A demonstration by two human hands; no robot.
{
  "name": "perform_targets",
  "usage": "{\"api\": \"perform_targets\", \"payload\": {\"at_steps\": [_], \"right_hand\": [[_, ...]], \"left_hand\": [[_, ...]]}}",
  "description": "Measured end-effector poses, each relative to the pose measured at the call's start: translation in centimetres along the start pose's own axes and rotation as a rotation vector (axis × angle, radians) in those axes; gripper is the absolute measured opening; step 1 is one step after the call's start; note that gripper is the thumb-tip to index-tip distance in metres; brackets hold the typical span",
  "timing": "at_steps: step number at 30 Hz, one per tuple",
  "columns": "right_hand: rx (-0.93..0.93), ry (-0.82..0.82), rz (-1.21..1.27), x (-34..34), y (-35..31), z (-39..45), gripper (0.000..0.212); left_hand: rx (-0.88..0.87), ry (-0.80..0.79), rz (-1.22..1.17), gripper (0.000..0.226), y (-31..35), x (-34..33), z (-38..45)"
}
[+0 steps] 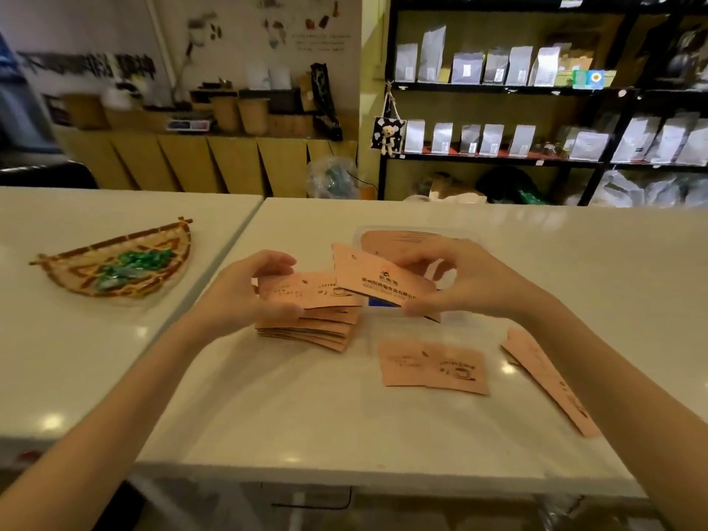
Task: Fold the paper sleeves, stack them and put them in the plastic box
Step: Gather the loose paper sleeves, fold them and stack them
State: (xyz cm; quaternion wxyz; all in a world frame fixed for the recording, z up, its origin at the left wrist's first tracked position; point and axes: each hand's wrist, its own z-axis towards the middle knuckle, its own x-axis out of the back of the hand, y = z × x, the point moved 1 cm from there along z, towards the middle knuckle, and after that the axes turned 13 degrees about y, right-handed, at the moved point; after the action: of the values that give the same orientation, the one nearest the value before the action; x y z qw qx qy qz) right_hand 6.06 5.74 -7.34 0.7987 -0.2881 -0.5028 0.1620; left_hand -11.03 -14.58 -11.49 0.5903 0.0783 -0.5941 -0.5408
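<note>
A pink-brown paper sleeve (344,287) with dark print is held above the white table between both hands, bent in the middle. My left hand (253,291) grips its left half; my right hand (456,281) pinches its right half, which tilts up. Under it lies a stack of folded sleeves (310,331). A flat folded sleeve (433,367) lies to the right in front, and another sleeve (548,381) lies partly under my right forearm. The clear plastic box (383,233) stands behind my right hand with sleeves inside; its front is hidden.
A woven fan-shaped basket (115,266) with green wrapped pieces sits on the left table. A seam (214,270) divides the two white tables. Black shelves (536,90) with grey bags stand behind, and the near table edge (344,477) runs across the front.
</note>
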Motion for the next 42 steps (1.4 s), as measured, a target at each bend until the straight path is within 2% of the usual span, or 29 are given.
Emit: {"api": "perform_targets", "payload": {"at_steps": [1,3,6,9,12,18,21,25,29,35,38,42], "right_hand": [[0.029,0.029,0.005,-0.7,-0.4,0.7,0.039],[0.059,0.053,-0.061,-2.3,-0.9,2.1,0.048],[0.054,0.016,-0.181,-4.8,-1.0,3.8,0.061],[0.085,0.006,-0.317,-6.9,-1.1,4.7,0.065],[0.158,-0.009,-0.424,-8.5,-1.1,4.9,0.068],[0.205,-0.068,-0.483,-9.9,-0.8,4.8,0.067],[0.197,-0.111,-0.489,-10.2,-0.4,4.5,0.065],[0.179,-0.101,-0.441,-9.5,-0.3,4.0,0.066],[0.126,-0.028,-0.336,-7.4,0.1,2.6,0.06],[0.023,0.146,-0.158,-2.4,1.3,-1.4,0.058],[-0.096,0.194,-0.198,0.3,2.6,-4.3,0.06],[-0.286,0.22,-0.284,2.6,5.1,-8.1,0.067]], "left_hand": [[0.0,-0.004,0.008,0.067,-0.5,0.0,0.1],[-0.004,-0.018,0.02,0.069,-1.2,-0.2,0.3],[0.015,-0.042,0.024,0.076,-2.3,-0.5,0.7],[0.024,-0.083,-0.005,0.081,-3.5,-0.8,0.8],[0.015,-0.048,-0.05,0.078,-4.3,-1.1,0.5],[0.079,-0.038,-0.07,0.106,-5.5,-1.2,0.1],[0.005,-0.052,0.02,0.098,-4.7,-1.0,-0.2],[-0.149,-0.011,0.18,0.075,-1.9,-1.1,-0.7],[-0.305,0.034,0.111,0.05,1.6,-2.3,-1.5],[-0.395,-0.166,-0.113,0.059,7.2,-6.5,-2.5],[-0.433,-0.303,-0.114,0.071,9.1,-9.0,-2.9],[-0.389,-0.44,-0.059,0.088,10.5,-12.2,-3.5]]}}
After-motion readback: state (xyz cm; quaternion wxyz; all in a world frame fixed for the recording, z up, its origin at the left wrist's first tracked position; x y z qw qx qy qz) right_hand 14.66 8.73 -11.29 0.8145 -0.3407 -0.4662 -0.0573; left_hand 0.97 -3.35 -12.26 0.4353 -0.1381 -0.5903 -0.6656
